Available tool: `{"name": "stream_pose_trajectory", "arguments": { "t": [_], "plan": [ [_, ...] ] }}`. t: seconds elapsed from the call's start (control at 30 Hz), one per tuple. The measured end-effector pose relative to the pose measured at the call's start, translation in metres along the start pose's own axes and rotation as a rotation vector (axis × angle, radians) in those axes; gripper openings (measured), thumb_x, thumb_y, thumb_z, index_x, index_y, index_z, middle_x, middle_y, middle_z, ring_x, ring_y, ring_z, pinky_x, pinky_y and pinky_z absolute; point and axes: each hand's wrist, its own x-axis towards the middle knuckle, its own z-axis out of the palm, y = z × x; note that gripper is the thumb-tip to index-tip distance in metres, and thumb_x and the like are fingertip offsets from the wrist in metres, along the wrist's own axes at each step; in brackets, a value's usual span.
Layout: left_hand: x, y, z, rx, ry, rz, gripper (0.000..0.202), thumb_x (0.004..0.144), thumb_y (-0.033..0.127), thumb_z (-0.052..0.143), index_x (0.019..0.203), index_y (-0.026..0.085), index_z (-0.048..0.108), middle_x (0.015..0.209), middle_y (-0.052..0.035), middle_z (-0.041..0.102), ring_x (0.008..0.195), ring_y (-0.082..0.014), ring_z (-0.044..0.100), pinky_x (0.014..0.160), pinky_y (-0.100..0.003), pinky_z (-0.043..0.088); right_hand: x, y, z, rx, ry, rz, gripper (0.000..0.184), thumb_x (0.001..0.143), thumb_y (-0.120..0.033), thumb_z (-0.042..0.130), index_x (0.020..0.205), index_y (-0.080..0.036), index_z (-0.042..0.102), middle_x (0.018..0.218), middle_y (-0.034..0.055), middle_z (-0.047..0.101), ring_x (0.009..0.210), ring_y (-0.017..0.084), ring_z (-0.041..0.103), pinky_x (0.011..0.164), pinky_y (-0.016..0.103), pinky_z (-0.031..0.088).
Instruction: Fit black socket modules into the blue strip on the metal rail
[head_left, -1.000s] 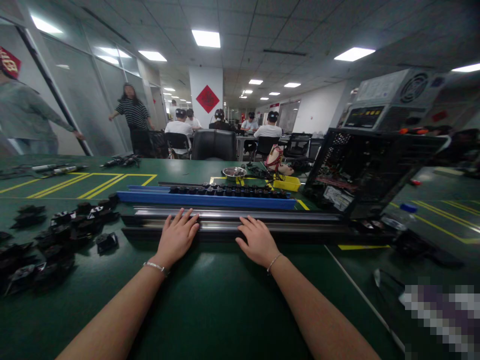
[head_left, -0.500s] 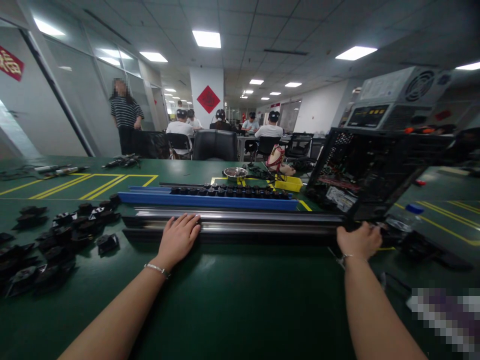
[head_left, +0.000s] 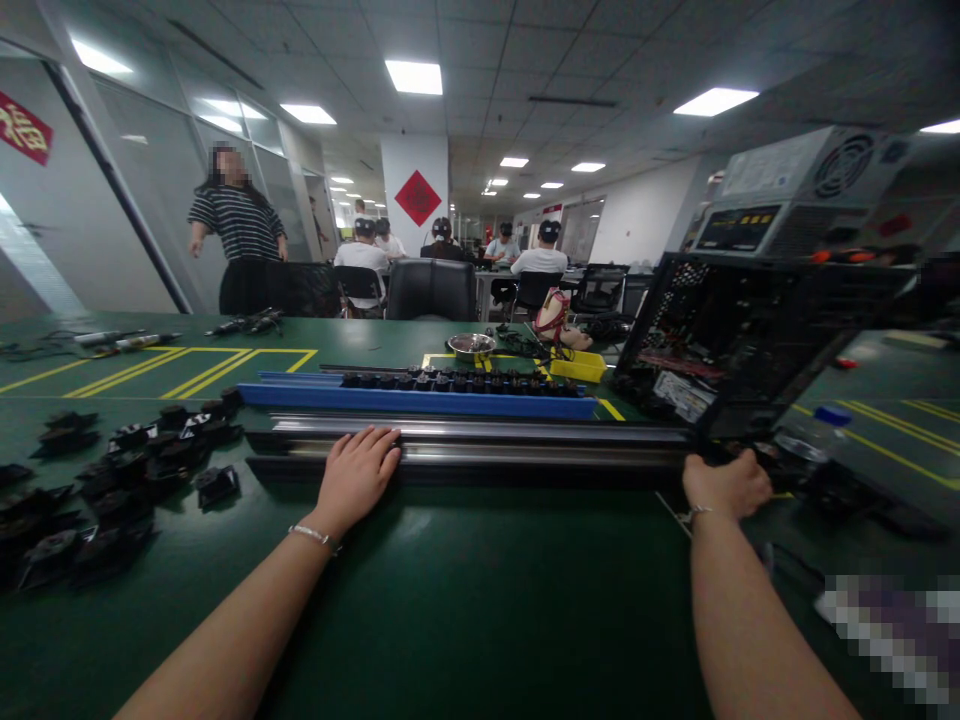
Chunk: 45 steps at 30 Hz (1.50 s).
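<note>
Long dark metal rails (head_left: 525, 455) with shiny upper faces lie side by side across the green table. My left hand (head_left: 360, 472) rests flat over the near rail, left of its middle, fingers stretched out. At the rails' right end is my right hand (head_left: 726, 485), its fingers bent and closed; what they grip is hidden. Just behind the rails runs a blue channel (head_left: 420, 400), with a row of small black parts (head_left: 457, 381) along it. Many similar black parts (head_left: 124, 465) lie loosely piled to the left of my left hand.
An open black computer case (head_left: 750, 340) carries power supply units (head_left: 795, 190) on the right. Behind the channel sit a metal bowl (head_left: 471, 346) and a yellow tray (head_left: 577, 366). A person in a striped top (head_left: 236, 225) stands beyond the table; others sit farther back.
My right hand has shifted slightly right, its fingers more curled. My left hand and the rails stay in place. The person in stripes has come nearer and moved left.
</note>
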Motion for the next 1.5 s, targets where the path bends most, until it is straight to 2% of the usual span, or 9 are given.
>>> {"name": "stream_pose_trajectory", "arguments": {
  "t": [0.1, 0.3, 0.6, 0.87, 1.27, 1.5],
  "plan": [
    [0.0, -0.001, 0.001, -0.006, 0.007, -0.001, 0.044, 0.091, 0.04, 0.027, 0.125, 0.028, 0.052, 0.13, -0.0014, 0.056, 0.125, -0.0219, 0.044, 0.103, -0.044, 0.029, -0.001, -0.003, 0.001, -0.017, 0.067, 0.088, 0.066, 0.063, -0.031, 0.055, 0.126, -0.013, 0.043, 0.126, 0.0206, 0.043, 0.121, 0.039, 0.035, 0.098, 0.056, 0.03],
    [0.0, -0.001, 0.002, -0.01, 0.007, -0.005, 0.043, 0.091, 0.04, 0.027, 0.125, 0.028, 0.052, 0.129, -0.0011, 0.056, 0.125, -0.022, 0.044, 0.103, -0.044, 0.029, -0.002, -0.005, 0.003, -0.019, 0.075, 0.079, 0.066, 0.062, -0.034, 0.054, 0.124, -0.012, 0.048, 0.125, 0.0207, 0.046, 0.121, 0.038, 0.037, 0.098, 0.053, 0.031],
    [0.0, -0.001, 0.001, -0.024, 0.012, -0.005, 0.043, 0.091, 0.041, 0.028, 0.124, 0.028, 0.053, 0.129, -0.0022, 0.056, 0.124, -0.0215, 0.045, 0.104, -0.043, 0.029, -0.008, -0.012, 0.002, -0.036, 0.122, 0.065, 0.047, 0.065, -0.032, 0.055, 0.109, -0.016, 0.06, 0.116, 0.0169, 0.054, 0.114, 0.034, 0.044, 0.095, 0.05, 0.035],
    [0.0, -0.001, 0.001, -0.036, 0.011, -0.012, 0.043, 0.091, 0.041, 0.029, 0.124, 0.029, 0.054, 0.129, -0.0022, 0.057, 0.124, -0.0219, 0.045, 0.104, -0.043, 0.029, -0.014, -0.02, -0.002, -0.043, 0.146, 0.035, 0.038, 0.067, -0.034, 0.055, 0.1, -0.017, 0.064, 0.104, 0.0145, 0.057, 0.102, 0.032, 0.048, 0.088, 0.047, 0.037],
    [0.0, 0.0, 0.0, -0.031, 0.011, -0.012, 0.044, 0.091, 0.041, 0.028, 0.124, 0.028, 0.053, 0.129, -0.0024, 0.056, 0.124, -0.0218, 0.045, 0.103, -0.044, 0.029, -0.017, -0.027, -0.003, -0.097, 0.128, 0.014, 0.044, 0.067, -0.037, 0.057, 0.104, -0.014, 0.064, 0.099, 0.0165, 0.06, 0.096, 0.032, 0.052, 0.083, 0.045, 0.04],
    [0.0, 0.0, 0.0, -0.028, 0.01, -0.008, 0.044, 0.091, 0.041, 0.028, 0.124, 0.028, 0.053, 0.129, -0.0026, 0.056, 0.124, -0.022, 0.044, 0.103, -0.044, 0.03, -0.019, -0.027, -0.001, -0.103, 0.12, -0.035, 0.035, 0.071, -0.04, 0.054, 0.093, -0.016, 0.067, 0.088, 0.0117, 0.061, 0.092, 0.029, 0.052, 0.082, 0.043, 0.039]
  ]
}}
